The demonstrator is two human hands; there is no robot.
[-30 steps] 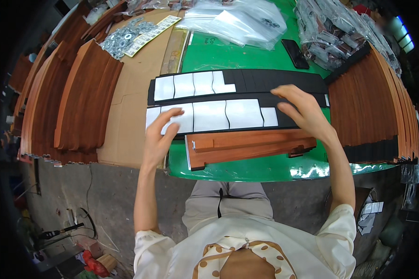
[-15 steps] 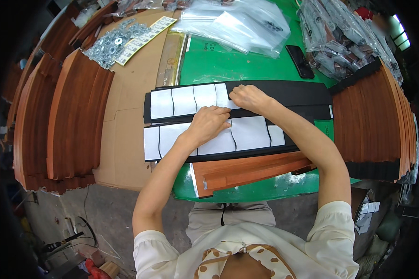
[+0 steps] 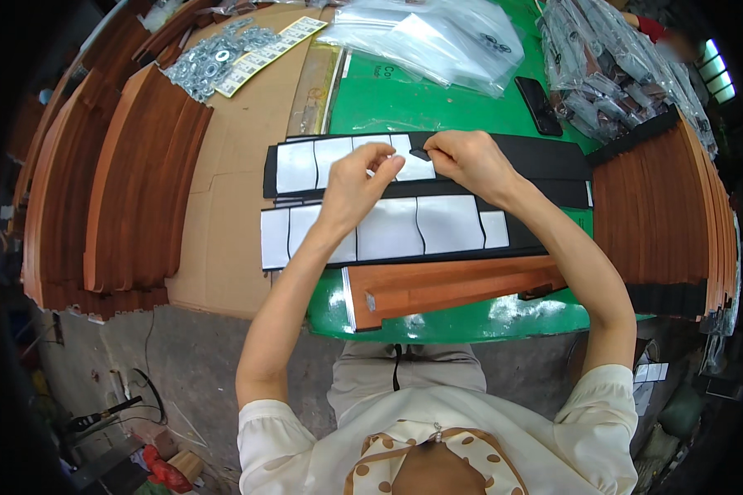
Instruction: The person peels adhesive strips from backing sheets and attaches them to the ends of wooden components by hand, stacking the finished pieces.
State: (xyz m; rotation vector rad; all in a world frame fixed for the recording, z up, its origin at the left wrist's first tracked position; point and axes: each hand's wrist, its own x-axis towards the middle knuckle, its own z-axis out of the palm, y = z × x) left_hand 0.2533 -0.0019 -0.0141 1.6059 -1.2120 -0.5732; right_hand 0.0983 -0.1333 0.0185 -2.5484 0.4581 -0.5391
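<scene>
Two long black panels lie crosswise before me, each with a row of white patches parted by thin dark lines: a far panel [image 3: 545, 161] and a near panel [image 3: 527, 244]. My right hand [image 3: 475, 165] is above the far panel, thumb and fingers pinched at the upper corner of its rightmost white patch [image 3: 422, 170]. A small dark bit shows beside those fingertips. Just left of it, my left hand [image 3: 357, 183] hovers over the same row, thumb and forefinger apart and nothing visible between them. The near panel's white patches [image 3: 388, 227] lie flat below my wrists.
A brown wood-look strip [image 3: 454, 285] lies along the green table's near edge. Stacks of brown strips stand left [image 3: 132, 190] and right [image 3: 652, 214]. Farther back are metal rings [image 3: 215, 62], a sticker sheet [image 3: 272, 56], clear bags [image 3: 421, 41], a phone [image 3: 539, 106] and bagged parts [image 3: 607, 74].
My left hand has risen off the panels and its thumb and forefinger have parted. My right hand has shifted slightly right, and the rightmost white patch on the far panel shows more.
</scene>
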